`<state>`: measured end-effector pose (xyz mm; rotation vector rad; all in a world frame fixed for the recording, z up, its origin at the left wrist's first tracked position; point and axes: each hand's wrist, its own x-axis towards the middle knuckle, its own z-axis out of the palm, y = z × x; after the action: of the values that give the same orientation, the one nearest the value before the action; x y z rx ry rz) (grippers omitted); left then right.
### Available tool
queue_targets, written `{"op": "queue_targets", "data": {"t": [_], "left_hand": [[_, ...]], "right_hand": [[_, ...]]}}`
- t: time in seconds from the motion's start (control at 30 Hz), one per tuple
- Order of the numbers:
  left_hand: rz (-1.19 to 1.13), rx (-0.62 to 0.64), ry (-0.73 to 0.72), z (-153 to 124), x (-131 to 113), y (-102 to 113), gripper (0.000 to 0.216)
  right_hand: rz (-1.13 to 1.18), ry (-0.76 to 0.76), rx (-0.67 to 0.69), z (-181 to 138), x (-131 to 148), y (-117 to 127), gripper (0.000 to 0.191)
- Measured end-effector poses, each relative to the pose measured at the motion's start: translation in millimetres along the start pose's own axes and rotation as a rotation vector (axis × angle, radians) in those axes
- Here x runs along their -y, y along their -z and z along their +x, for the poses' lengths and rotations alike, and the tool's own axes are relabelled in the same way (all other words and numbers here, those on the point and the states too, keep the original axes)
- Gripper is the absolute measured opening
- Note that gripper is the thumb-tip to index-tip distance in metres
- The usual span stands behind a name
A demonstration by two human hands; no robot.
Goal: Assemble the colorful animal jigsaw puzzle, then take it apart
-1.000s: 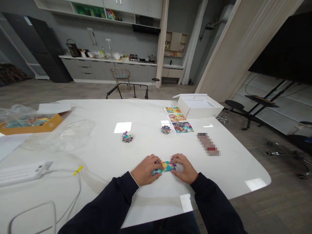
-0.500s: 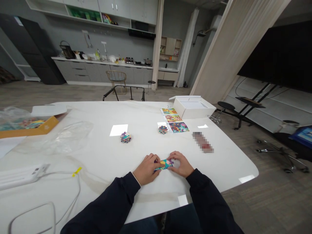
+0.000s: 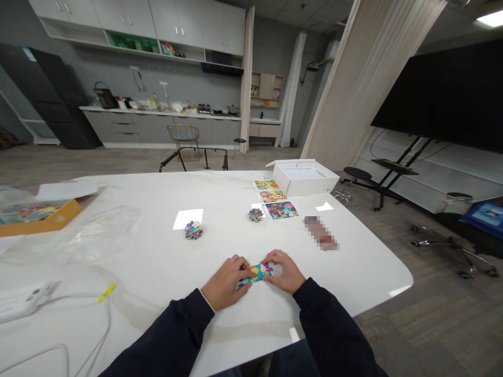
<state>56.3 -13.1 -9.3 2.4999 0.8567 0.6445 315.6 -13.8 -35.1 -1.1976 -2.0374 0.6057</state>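
Observation:
Joined puzzle pieces, teal with yellow and pink shapes, lie on the white table in front of me. My left hand grips their left end, its fingers bent over the edge. At the right end my right hand pinches them between thumb and fingers. Both hands partly cover the pieces, so the seams are hard to see. Beyond the hands sit two small piles of puzzle pieces: one pile to the left, and a darker pile beside the printed picture sheet.
An open white box stands at the table's far right. A pixelated object lies right of my hands. On the left are a crumpled plastic bag, an orange box of pieces, and a white power strip with its cable.
The camera has tilted up slightly, and the scene sits a little lower and further left. Both hands keep their hold on the puzzle pieces, with little visible change between them.

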Motion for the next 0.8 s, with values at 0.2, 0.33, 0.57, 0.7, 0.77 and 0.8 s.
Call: {"op": "queue_targets", "data": {"t": [0.2,0.33,0.57,0.7,0.77,0.8], "left_hand": [[-0.027,-0.005,-0.008,0.2,3.5,-0.6,0.029],[-0.056,-0.019,-0.026,-0.8,5.8,-0.6,0.03],[-0.145,-0.054,-0.021,0.8,8.3,1.8,0.033],[-0.126,-0.06,-0.031,1.8,5.6,2.7,0.03],[-0.094,-0.06,-0.037,1.9,4.0,2.8,0.032],[-0.074,-0.068,-0.041,2.1,3.7,3.2,0.032]], "right_hand": [[-0.023,0.005,-0.013,-0.1,1.8,-0.1,0.042],[-0.039,0.016,-0.012,-1.0,2.5,-1.5,0.049],[-0.01,0.005,-0.021,1.0,2.7,0.3,0.052],[0.024,-0.02,-0.028,2.4,3.1,2.4,0.052],[0.029,-0.021,-0.02,2.4,3.3,3.1,0.053],[0.03,-0.017,-0.012,2.4,3.2,3.3,0.053]]}}
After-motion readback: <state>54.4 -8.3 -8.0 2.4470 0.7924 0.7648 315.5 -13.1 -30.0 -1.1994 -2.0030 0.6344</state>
